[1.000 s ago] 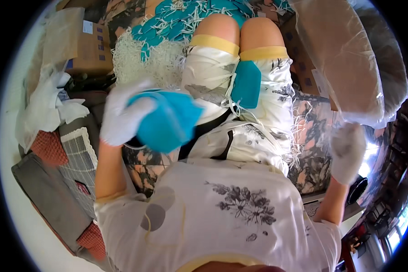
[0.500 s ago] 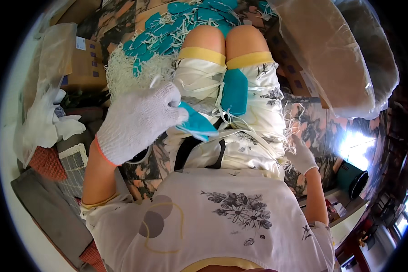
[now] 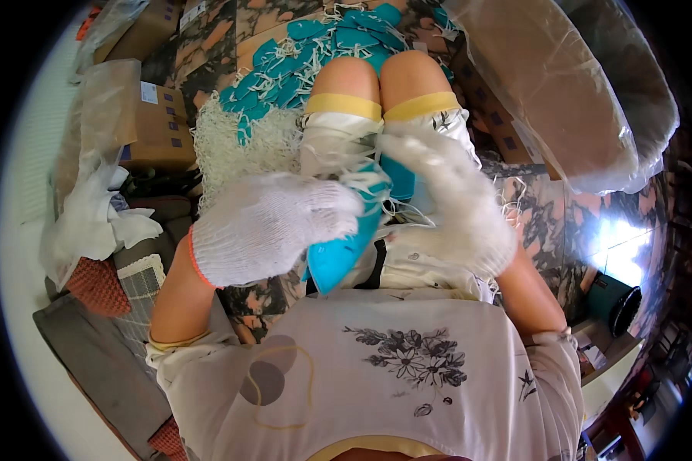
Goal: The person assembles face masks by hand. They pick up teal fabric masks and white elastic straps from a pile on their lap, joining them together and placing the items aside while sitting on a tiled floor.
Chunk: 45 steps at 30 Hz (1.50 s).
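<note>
Patterned stone floor [image 3: 546, 223] in brown and orange tones, seen from above past a seated person's lap and bare knees. Left hand [image 3: 273, 227] in a white knitted cotton glove with an orange cuff, fingers [image 3: 327, 203] curled closed around the upper end of a bundle of flat teal tags with white string loops [image 3: 338, 257]; bundle hangs down over the lap, its lower end just above the hem of the white floral-print shirt [image 3: 392, 369]. Right hand [image 3: 457, 207], same kind of glove, blurred; it lies just beside the bundle with fingers [image 3: 415, 150] stretched toward the knees, loose white strings around them; cannot tell whether it grips anything. Beyond the knees, on the floor, a heap of loose teal tags [image 3: 315, 54] next to a pile of white string [image 3: 242, 146]. Brown cardboard box [image 3: 158, 127] partly under clear plastic to the left; large clear plastic bag over brown board [image 3: 561, 84] to the right. White cloth [image 3: 92, 223] and a red knitted cushion [image 3: 96, 286] at far left.
</note>
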Motion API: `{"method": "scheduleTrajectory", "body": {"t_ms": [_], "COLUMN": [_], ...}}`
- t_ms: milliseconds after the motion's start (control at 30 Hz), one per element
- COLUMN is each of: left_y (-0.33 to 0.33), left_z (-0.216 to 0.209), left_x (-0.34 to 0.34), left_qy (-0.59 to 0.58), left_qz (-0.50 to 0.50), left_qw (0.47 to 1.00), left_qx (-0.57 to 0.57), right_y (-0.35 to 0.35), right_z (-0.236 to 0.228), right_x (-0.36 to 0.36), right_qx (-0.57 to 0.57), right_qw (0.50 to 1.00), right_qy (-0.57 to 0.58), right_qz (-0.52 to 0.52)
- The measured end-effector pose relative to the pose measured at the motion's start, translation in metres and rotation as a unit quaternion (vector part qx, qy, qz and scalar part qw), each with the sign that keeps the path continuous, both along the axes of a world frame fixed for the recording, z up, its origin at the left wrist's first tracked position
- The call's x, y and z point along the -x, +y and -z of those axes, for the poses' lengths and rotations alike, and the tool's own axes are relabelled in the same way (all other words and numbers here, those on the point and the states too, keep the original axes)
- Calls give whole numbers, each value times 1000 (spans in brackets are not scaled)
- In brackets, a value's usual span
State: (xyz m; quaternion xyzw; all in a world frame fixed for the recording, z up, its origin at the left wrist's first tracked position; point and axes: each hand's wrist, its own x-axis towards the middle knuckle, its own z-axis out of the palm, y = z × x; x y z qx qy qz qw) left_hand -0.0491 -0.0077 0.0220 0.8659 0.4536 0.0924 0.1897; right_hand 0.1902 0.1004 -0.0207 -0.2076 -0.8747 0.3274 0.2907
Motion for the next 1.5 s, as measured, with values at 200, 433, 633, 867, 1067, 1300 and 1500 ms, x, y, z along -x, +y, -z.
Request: {"method": "scheduleTrajectory", "body": {"t_ms": [200,433,633,867,1067,1300,1500], "left_y": [2,-8,-15,-24,-43,-90,-39], "left_z": [13,48,62,43,19,21,17], "left_x": [-5,-42,-43,-42,-51,14,-3], "left_qy": [-198,-95,-89,-130,-217,-62,-155], "left_qz": [-46,-337,-370,-277,-198,-290,-306], "left_qw": [975,936,925,952,952,949,936], "left_qx": [95,39,4,5,82,107,80], "right_y": [-12,-23,-6,-16,-44,-25,-5], "right_z": [13,30,33,14,-7,-34,-28], "right_x": [25,24,1,-5,-34,-103,-107], "right_qx": [186,250,61,441,539,492,385], "right_qw": [954,965,984,881,773,790,919], "right_qy": [-172,-47,-159,75,214,37,22], "right_qz": [-159,-61,-59,-157,-257,-363,86]}}
